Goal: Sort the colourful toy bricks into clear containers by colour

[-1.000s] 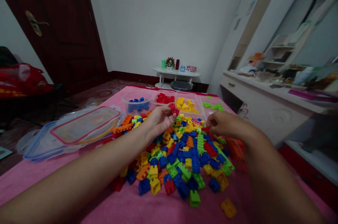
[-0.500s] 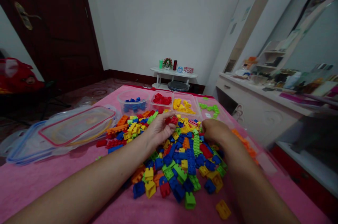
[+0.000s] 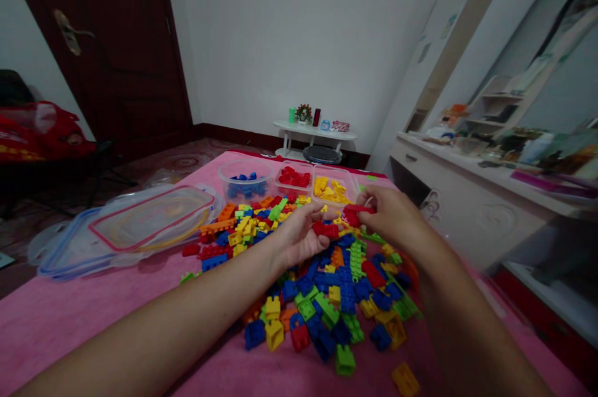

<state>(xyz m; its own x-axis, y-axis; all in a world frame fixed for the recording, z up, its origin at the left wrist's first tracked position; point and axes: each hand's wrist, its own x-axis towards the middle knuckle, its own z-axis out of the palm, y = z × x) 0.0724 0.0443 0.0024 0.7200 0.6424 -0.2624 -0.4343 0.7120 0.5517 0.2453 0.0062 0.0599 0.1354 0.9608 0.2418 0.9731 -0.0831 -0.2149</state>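
My left hand (image 3: 299, 240) is half curled, palm up, over the pile of mixed building blocks (image 3: 346, 288), with a red building block (image 3: 326, 230) in its fingers. Just to the right, my right hand (image 3: 390, 210) pinches another red building block (image 3: 355, 215), held close to the first. Both hands are above the pile's far half. Beyond them stand a round clear tub (image 3: 224, 182) with blue blocks, a clear box (image 3: 295, 164) with red blocks and another clear box (image 3: 348, 177) with yellow blocks. My right hand and forearm mostly hide the green blocks' box.
Clear lids with blue and red rims (image 3: 149, 219) lie stacked on the pink cloth (image 3: 154, 316) at left. A single orange-yellow block (image 3: 405, 379) lies near the front edge. A white dresser (image 3: 448, 176) stands at right, a low white table (image 3: 317, 130) behind.
My right hand has risen from the pile's right side and moved toward my left hand, now with a red block showing in its fingers. The view has shifted slightly left.
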